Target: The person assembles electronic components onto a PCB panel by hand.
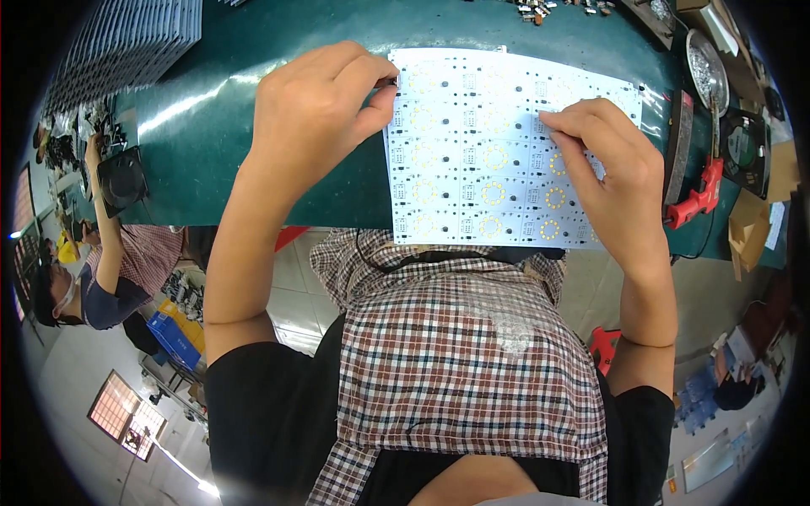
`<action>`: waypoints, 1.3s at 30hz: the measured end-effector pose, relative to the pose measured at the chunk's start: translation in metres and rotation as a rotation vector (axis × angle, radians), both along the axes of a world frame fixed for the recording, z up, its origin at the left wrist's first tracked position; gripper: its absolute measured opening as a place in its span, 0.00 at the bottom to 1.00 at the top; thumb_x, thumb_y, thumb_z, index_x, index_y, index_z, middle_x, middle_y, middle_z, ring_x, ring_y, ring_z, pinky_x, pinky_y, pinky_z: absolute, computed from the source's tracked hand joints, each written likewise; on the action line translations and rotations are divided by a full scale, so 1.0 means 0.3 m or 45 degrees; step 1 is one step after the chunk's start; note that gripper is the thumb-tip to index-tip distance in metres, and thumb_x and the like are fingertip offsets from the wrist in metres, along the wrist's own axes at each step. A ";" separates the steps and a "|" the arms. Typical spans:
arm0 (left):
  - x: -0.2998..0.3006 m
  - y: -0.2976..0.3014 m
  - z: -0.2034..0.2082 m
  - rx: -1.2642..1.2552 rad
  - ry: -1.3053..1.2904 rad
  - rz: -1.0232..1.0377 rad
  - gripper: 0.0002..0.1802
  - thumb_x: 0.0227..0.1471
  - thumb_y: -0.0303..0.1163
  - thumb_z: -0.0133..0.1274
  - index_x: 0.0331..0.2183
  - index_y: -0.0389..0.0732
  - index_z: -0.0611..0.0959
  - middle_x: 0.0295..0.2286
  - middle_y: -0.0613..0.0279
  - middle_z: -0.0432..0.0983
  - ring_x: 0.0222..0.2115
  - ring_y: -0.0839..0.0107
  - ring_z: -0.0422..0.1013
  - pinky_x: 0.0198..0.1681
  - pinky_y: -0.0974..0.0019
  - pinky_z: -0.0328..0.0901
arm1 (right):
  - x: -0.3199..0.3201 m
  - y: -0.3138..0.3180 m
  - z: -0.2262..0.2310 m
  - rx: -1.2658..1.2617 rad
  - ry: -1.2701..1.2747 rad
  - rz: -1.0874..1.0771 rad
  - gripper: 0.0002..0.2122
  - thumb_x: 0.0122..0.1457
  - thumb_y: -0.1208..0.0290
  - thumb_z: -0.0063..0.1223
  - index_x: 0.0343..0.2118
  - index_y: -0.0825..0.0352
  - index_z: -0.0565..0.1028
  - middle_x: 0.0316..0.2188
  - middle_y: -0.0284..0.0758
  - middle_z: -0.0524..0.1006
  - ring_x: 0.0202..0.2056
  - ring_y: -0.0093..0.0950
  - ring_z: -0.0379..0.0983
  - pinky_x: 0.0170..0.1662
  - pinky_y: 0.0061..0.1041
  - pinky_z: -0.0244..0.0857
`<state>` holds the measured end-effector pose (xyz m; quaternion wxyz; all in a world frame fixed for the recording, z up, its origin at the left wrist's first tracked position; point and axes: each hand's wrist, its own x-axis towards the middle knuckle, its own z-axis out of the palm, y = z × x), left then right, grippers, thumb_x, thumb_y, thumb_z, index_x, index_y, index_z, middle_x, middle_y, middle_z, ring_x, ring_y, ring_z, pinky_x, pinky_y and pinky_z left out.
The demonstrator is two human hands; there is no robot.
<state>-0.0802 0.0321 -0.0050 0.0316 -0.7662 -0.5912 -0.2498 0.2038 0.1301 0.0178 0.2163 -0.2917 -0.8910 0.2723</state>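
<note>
Head: L hand [316, 101] pinched @ brd [485, 139] L edge; R hand [618, 164] pinched inboard; contents unclear.

No text readable; circuit-board panel [515, 153] apparently marked too finely.

On the left hand [316, 105], thumb and index fingertips nearly meet at the upper left edge of a white circuit-board panel [513, 211]; what they grip is unclear. The bunched fingertips of the right hand [620, 160] are over the panel's face. Right of these fingers, a red glue gun [704, 194] lies on the green bench [190, 160]. Left of the left fingers, well apart, stand grey slatted racks [148, 46].
</note>
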 end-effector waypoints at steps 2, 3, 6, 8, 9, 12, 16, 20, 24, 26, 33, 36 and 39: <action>0.009 -0.002 0.000 0.014 0.103 0.026 0.08 0.43 0.30 0.67 0.28 0.46 0.84 0.24 0.70 0.77 0.24 0.68 0.76 0.24 0.66 0.68 | 0.002 0.002 0.000 0.007 -0.001 0.004 0.07 0.54 0.83 0.62 0.36 0.67 0.83 0.31 0.35 0.80 0.28 0.32 0.79 0.30 0.27 0.72; 0.010 -0.004 0.006 0.015 0.102 0.029 0.08 0.43 0.30 0.67 0.28 0.46 0.84 0.24 0.70 0.77 0.24 0.68 0.76 0.24 0.66 0.68 | 0.002 0.003 0.001 0.020 -0.011 0.005 0.07 0.54 0.83 0.61 0.36 0.67 0.83 0.31 0.35 0.80 0.28 0.32 0.79 0.30 0.27 0.72; 0.009 -0.003 0.036 -0.066 0.107 0.021 0.07 0.45 0.31 0.67 0.29 0.46 0.85 0.24 0.69 0.78 0.25 0.67 0.76 0.25 0.64 0.68 | 0.003 0.000 0.003 0.028 -0.026 0.003 0.07 0.55 0.83 0.61 0.36 0.67 0.83 0.31 0.35 0.80 0.28 0.32 0.79 0.30 0.27 0.71; -0.001 0.002 0.050 -0.170 0.025 -0.003 0.05 0.47 0.32 0.66 0.29 0.45 0.86 0.25 0.68 0.78 0.26 0.65 0.77 0.27 0.62 0.69 | 0.002 0.002 0.005 0.030 -0.031 0.004 0.07 0.55 0.83 0.61 0.36 0.67 0.83 0.31 0.35 0.80 0.28 0.32 0.79 0.30 0.27 0.71; -0.001 0.004 0.049 -0.163 0.024 -0.001 0.05 0.47 0.32 0.66 0.29 0.45 0.86 0.25 0.68 0.78 0.26 0.65 0.77 0.27 0.62 0.69 | 0.002 0.003 0.007 0.016 -0.033 0.001 0.07 0.55 0.83 0.61 0.36 0.67 0.83 0.31 0.35 0.80 0.28 0.32 0.79 0.30 0.27 0.71; -0.004 0.009 0.052 -0.192 -0.014 0.022 0.03 0.49 0.31 0.65 0.29 0.45 0.86 0.25 0.68 0.78 0.27 0.63 0.77 0.29 0.60 0.70 | 0.003 0.003 0.005 -0.006 -0.030 -0.012 0.07 0.55 0.83 0.61 0.37 0.67 0.82 0.30 0.36 0.80 0.28 0.32 0.79 0.30 0.27 0.71; -0.037 0.046 0.084 -0.497 -0.181 0.004 0.08 0.53 0.28 0.64 0.38 0.42 0.88 0.29 0.62 0.81 0.29 0.71 0.79 0.33 0.66 0.72 | 0.024 0.016 0.019 -0.241 -0.070 -0.033 0.10 0.59 0.85 0.59 0.44 0.72 0.81 0.35 0.37 0.82 0.35 0.26 0.82 0.39 0.21 0.75; -0.019 0.208 0.173 -0.721 -0.453 0.035 0.11 0.53 0.28 0.63 0.40 0.35 0.87 0.32 0.50 0.83 0.33 0.61 0.81 0.35 0.65 0.74 | 0.028 0.031 0.034 -0.501 -0.025 -0.156 0.10 0.62 0.84 0.57 0.46 0.75 0.80 0.38 0.39 0.83 0.38 0.27 0.84 0.42 0.22 0.76; -0.022 0.388 -0.069 -0.464 -0.308 -0.036 0.10 0.50 0.31 0.63 0.35 0.38 0.88 0.30 0.50 0.82 0.34 0.53 0.78 0.38 0.55 0.72 | 0.031 0.064 0.027 -0.983 0.260 -0.272 0.11 0.64 0.82 0.56 0.48 0.77 0.79 0.38 0.41 0.84 0.39 0.26 0.83 0.42 0.22 0.77; -0.008 0.438 -0.127 -0.426 -0.228 -0.065 0.10 0.50 0.31 0.62 0.35 0.38 0.88 0.31 0.51 0.82 0.35 0.52 0.78 0.40 0.54 0.72 | 0.036 0.081 0.032 -1.120 0.289 -0.237 0.12 0.64 0.81 0.56 0.50 0.78 0.78 0.38 0.43 0.84 0.39 0.27 0.83 0.44 0.22 0.77; 0.023 0.467 -0.181 -0.354 -0.174 -0.015 0.07 0.49 0.32 0.62 0.28 0.39 0.85 0.30 0.50 0.80 0.36 0.51 0.78 0.40 0.52 0.71 | 0.051 0.096 0.041 -1.231 0.273 -0.273 0.13 0.64 0.82 0.56 0.50 0.79 0.77 0.39 0.45 0.83 0.39 0.28 0.84 0.43 0.23 0.78; 0.034 0.464 -0.146 -0.330 -0.155 0.002 0.07 0.48 0.32 0.62 0.27 0.39 0.84 0.30 0.50 0.80 0.35 0.50 0.78 0.39 0.52 0.72 | 0.048 0.091 0.024 -1.153 0.275 -0.305 0.11 0.63 0.79 0.59 0.47 0.78 0.79 0.36 0.41 0.84 0.38 0.26 0.84 0.42 0.23 0.78; -0.012 0.466 -0.178 -0.341 -0.223 0.029 0.07 0.48 0.30 0.61 0.29 0.38 0.83 0.29 0.51 0.80 0.33 0.53 0.78 0.38 0.55 0.72 | 0.016 0.071 0.008 -0.759 0.203 -0.318 0.10 0.60 0.79 0.61 0.44 0.76 0.81 0.36 0.40 0.85 0.37 0.25 0.84 0.42 0.23 0.77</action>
